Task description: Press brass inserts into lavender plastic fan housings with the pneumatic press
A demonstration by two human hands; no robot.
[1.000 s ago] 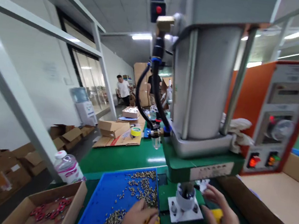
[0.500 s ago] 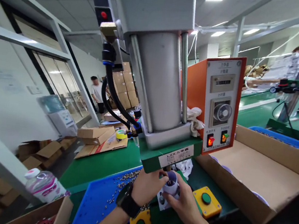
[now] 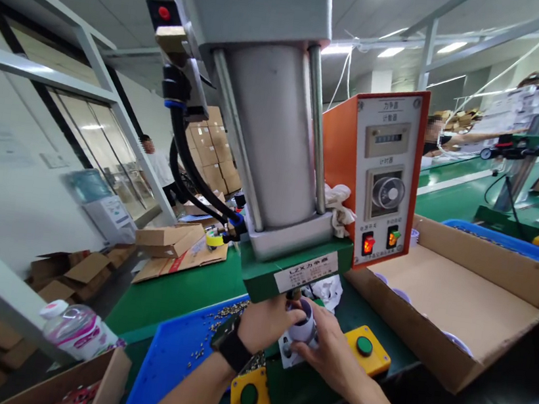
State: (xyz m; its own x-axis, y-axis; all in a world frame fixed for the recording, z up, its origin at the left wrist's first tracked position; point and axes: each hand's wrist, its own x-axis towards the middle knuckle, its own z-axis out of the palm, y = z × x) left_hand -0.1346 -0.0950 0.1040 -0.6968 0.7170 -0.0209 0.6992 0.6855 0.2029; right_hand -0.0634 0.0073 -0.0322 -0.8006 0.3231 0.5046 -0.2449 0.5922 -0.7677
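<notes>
Under the green head of a pneumatic press (image 3: 276, 150) sits a small white cup-shaped part (image 3: 303, 326) on a white base plate (image 3: 285, 355). My left hand (image 3: 266, 321), with a black watch on the wrist, reaches to the part from the left, fingertips at its top. My right hand (image 3: 329, 352) wraps around the part from the right and front. Left of the press, a blue tray (image 3: 169, 361) holds several small brass pieces. Two yellow boxes with green push buttons flank the base plate, the left button box (image 3: 250, 401) and the right button box (image 3: 367, 349).
An orange control panel (image 3: 384, 177) with lit switches is fixed to the press. A large open cardboard box (image 3: 460, 300) lies at right. A plastic bottle (image 3: 76, 330) and a box of red parts (image 3: 80, 396) stand at lower left. People stand in the background.
The view swung right and steadied. My left hand left the blue tray and came up to the white part; my right hand closed in around it from the right.
</notes>
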